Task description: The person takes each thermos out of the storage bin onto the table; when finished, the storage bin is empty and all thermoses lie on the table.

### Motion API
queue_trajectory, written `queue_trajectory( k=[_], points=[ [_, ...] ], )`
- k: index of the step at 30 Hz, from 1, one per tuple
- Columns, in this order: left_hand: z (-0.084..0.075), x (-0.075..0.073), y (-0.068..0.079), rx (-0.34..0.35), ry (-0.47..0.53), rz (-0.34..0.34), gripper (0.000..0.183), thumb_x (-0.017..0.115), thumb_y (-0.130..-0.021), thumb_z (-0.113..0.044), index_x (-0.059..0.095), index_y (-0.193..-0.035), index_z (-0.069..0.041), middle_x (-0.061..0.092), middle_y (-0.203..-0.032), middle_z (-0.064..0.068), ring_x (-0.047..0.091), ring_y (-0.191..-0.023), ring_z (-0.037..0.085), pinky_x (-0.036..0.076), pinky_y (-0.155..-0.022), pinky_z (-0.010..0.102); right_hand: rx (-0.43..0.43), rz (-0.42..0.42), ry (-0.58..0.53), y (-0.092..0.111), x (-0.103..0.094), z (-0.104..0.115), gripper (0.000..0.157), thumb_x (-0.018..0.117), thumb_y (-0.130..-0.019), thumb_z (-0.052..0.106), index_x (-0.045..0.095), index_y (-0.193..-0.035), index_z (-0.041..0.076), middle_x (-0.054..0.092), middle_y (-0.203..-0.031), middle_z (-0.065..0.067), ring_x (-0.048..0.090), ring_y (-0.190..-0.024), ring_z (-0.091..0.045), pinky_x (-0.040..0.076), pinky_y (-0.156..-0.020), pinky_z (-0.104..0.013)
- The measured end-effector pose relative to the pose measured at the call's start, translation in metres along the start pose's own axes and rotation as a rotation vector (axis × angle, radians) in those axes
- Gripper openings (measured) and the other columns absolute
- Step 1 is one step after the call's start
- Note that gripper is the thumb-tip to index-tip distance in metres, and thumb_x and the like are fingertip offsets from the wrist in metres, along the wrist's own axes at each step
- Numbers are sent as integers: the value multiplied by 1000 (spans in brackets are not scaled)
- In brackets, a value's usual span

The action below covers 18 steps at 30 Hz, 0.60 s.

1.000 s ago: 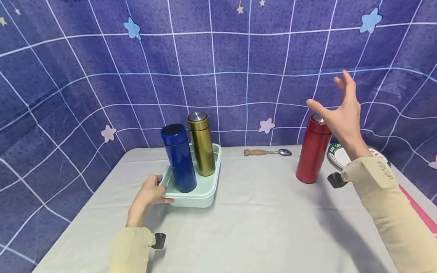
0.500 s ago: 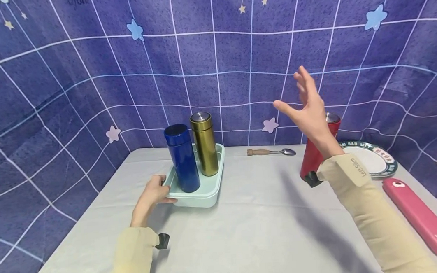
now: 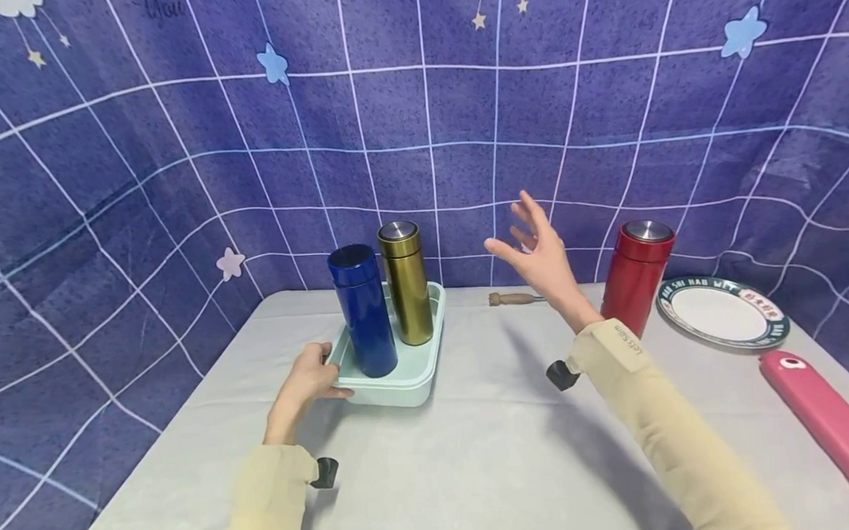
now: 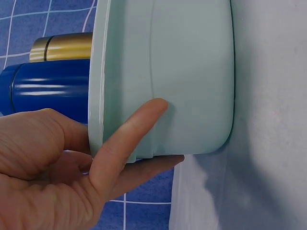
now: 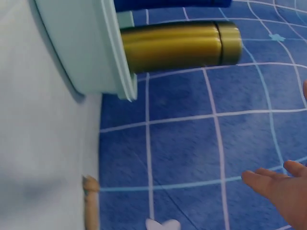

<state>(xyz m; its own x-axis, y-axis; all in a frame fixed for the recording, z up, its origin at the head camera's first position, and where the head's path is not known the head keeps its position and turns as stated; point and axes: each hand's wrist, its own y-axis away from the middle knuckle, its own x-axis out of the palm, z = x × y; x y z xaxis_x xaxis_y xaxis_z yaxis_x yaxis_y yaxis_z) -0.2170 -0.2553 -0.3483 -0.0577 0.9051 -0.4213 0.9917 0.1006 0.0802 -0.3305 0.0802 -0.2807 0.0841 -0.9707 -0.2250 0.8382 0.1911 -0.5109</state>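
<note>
A light green plastic bin stands on the table with a blue thermos bottle and a gold thermos bottle upright in it. My left hand grips the bin's near left corner; in the left wrist view, the thumb lies along the outer wall. Raised above the table, my right hand has its fingers spread and holds nothing. It is between the gold bottle and a red thermos bottle, which stands on the table, its lower part hidden by the right forearm.
Near the back edge lies a spoon's wooden handle; its metal bowl is hidden behind my right hand. A white plate with a patterned rim lies at the back right. In front of it is a long pink case. A blue curtain hangs behind.
My right hand has moved left and lower, away from above the red bottle and towards the bin. My left hand keeps its grip on the bin. The view has shifted slightly.
</note>
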Motion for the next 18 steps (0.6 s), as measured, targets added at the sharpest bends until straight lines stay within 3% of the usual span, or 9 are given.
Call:
queue_trajectory(
  k=[7, 12, 18],
  points=[
    [1, 2, -1, -23, -25, -4, 38, 36, -87, 15, 42, -123, 24, 48, -114, 42, 63, -93, 38, 67, -71, 35, 49, 56, -83, -2, 30, -18, 92, 74, -88, 25, 13, -158, 21, 26, -160, -10, 35, -140, -39, 37, -119, -50],
    [2, 4, -2, -49, -39, -6, 44, 35, -86, 15, 40, -129, 23, 45, -123, 43, 57, -108, 49, 67, -72, 35, 77, 68, -69, -2, 49, -25, 92, 75, -86, 26, 16, -157, 24, 29, -158, -9, 38, -138, -37, 41, -117, -45],
    [0, 4, -2, -36, -35, -27, 40, 37, -86, 16, 44, -125, 22, 47, -119, 42, 61, -100, 45, 67, -71, 36, 78, 74, -75, -2, 70, -31, 92, 77, -85, 24, 19, -157, 21, 33, -157, -10, 41, -136, -39, 47, -113, -43]
  ],
)
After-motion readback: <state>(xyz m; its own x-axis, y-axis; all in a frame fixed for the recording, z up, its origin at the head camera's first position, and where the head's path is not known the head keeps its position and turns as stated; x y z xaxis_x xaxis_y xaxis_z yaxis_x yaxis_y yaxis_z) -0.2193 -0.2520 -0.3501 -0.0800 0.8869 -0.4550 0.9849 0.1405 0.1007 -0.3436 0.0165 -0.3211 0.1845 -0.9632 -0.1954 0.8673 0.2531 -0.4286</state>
